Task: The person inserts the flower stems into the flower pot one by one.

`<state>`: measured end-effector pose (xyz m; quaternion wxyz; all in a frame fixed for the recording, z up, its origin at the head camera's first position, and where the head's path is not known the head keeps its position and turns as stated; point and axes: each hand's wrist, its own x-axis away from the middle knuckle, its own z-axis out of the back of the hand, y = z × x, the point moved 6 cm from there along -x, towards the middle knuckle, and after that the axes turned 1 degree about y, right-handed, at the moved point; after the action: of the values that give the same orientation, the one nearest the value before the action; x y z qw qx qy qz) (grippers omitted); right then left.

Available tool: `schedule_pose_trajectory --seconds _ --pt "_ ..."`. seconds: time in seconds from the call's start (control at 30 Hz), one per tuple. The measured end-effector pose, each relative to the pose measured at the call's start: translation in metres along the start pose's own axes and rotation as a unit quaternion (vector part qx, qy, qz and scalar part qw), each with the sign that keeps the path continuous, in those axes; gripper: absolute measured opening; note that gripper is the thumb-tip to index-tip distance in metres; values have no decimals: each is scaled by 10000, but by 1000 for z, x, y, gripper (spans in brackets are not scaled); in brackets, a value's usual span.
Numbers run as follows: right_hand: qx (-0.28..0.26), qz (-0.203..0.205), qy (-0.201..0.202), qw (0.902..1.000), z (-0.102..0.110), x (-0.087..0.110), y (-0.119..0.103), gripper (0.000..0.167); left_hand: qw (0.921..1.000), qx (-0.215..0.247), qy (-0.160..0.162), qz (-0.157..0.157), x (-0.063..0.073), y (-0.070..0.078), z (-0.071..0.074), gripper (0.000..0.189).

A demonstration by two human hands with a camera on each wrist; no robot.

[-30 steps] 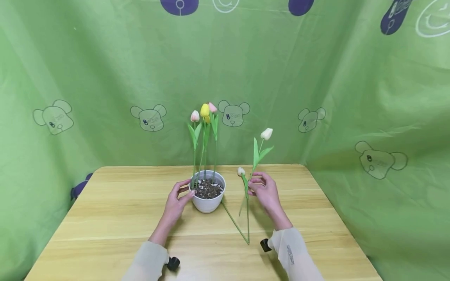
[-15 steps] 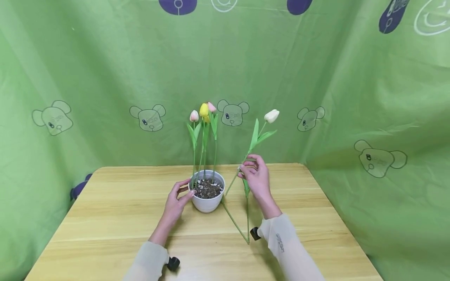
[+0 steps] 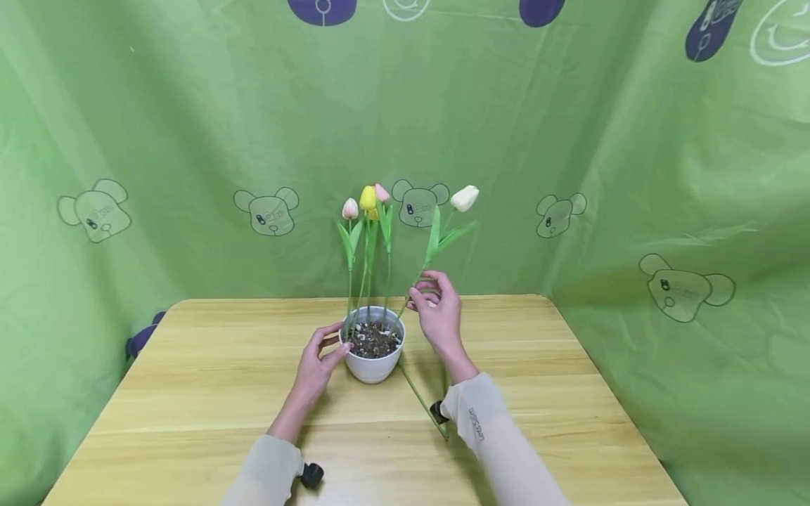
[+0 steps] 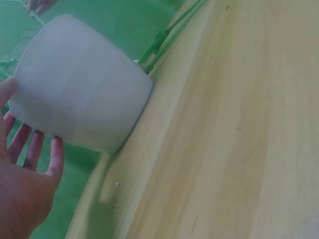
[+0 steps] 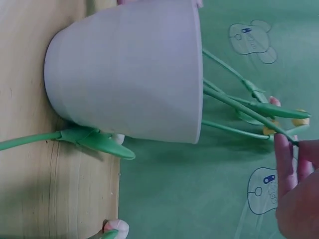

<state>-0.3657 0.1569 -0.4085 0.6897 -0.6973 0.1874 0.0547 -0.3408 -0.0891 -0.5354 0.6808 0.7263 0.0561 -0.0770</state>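
A white flowerpot (image 3: 373,370) with dark soil stands on the table. My left hand (image 3: 314,365) holds it at its left side, thumb at the rim and fingers against the outer wall (image 4: 82,84). Between thumb and fingers, my right hand (image 3: 439,313) pinches the stem of a white artificial tulip (image 3: 465,198). The tulip leans to the right, its stem's lower end overlapping the pot's right rim. In the right wrist view the held stem (image 5: 239,106) runs from the fingers towards the pot's mouth. Pink tulips (image 3: 350,209) and yellow tulips (image 3: 368,198) stand in the soil.
More tulips lie on the wooden table (image 3: 544,450) right of the pot: green stems (image 3: 420,397), a leaf (image 5: 99,142) close by the pot, and a white bloom (image 5: 117,229). My right forearm partly covers them. A green printed curtain (image 3: 506,126) surrounds the table.
My right hand has moved left and upward with the white tulip, from above the lying stems to the pot's right rim. My left hand has stayed at the pot.
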Motion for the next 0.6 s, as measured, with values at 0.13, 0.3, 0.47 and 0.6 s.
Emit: schedule_pose_trajectory --seconds 0.13,0.3,0.47,0.6 --pt "94 498 -56 9987 -9 -2 0 35 10000 30 28 -8 0 0 -2 51" --pt "186 784 -241 9965 -24 -1 0 33 10000 -8 9 -17 -1 0 -1 51" --pt "388 820 -414 9950 -34 3 3 32 10000 -87 11 9 0 0 -1 51" --pt "666 920 -532 9921 -40 4 9 31 9999 -137 12 33 0 1 -1 51"
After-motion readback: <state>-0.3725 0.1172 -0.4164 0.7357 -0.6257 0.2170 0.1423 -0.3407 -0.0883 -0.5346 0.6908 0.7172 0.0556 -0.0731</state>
